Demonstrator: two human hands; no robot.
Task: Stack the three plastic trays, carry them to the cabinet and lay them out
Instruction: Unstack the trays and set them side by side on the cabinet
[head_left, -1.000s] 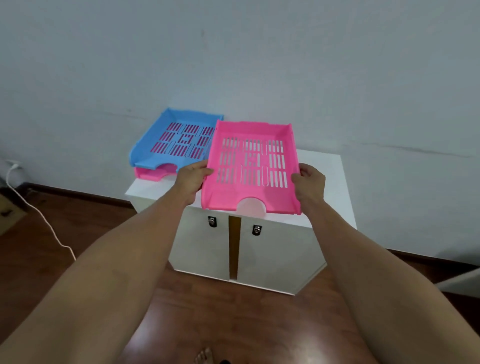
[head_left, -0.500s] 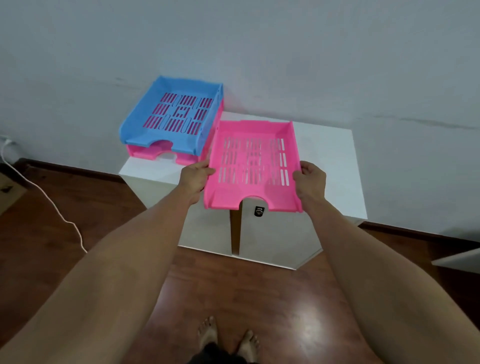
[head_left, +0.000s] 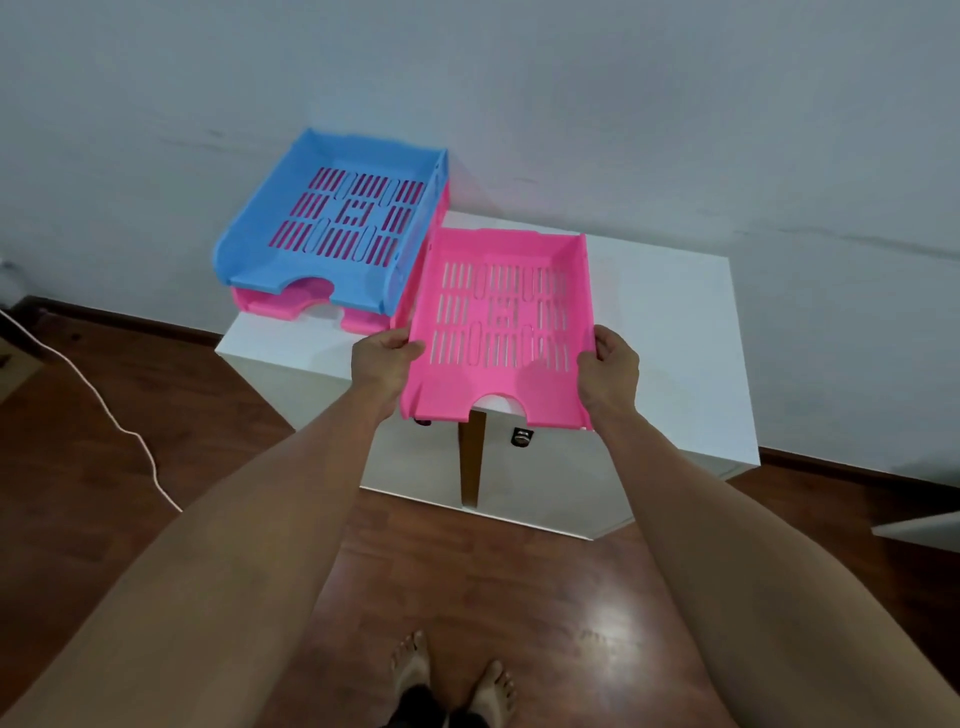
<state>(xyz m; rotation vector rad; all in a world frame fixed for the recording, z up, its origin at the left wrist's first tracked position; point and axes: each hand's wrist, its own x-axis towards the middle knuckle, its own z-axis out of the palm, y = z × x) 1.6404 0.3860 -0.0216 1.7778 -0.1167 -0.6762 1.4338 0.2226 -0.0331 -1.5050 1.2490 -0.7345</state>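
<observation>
Step in hand: the laying-out stage, by the look of it; the person holds one pink tray (head_left: 501, 317) over the white cabinet (head_left: 670, 332) while the other two are still stacked at its back left corner.
Left hand (head_left: 382, 358): grip closed on the tray's left side wall near the front, thumb on top of the rim.
Right hand (head_left: 610, 366): grip closed on the tray's right side wall near the front, thumb over the rim.
Held tray: roughly level, its notched front edge just past the cabinet's front edge, its left wall just beside the stack; whether it already rests on the top cannot be told.
Stack: blue tray (head_left: 332, 223) sits on a second pink tray (head_left: 270, 304), which shows beneath its front and right side.
Next move: likely to set the held tray down flat with its front drawn back onto the top, then release and separate the stacked pair.
Surface: the cabinet's top is plain white, with bare space to the right; its two doors (head_left: 550, 478) stand slightly apart.
Room: pale wall (head_left: 571, 93) behind, glossy dark wood floor (head_left: 493, 582), a white cable (head_left: 119, 421) lying at the left, bare feet (head_left: 452, 680) below.
</observation>
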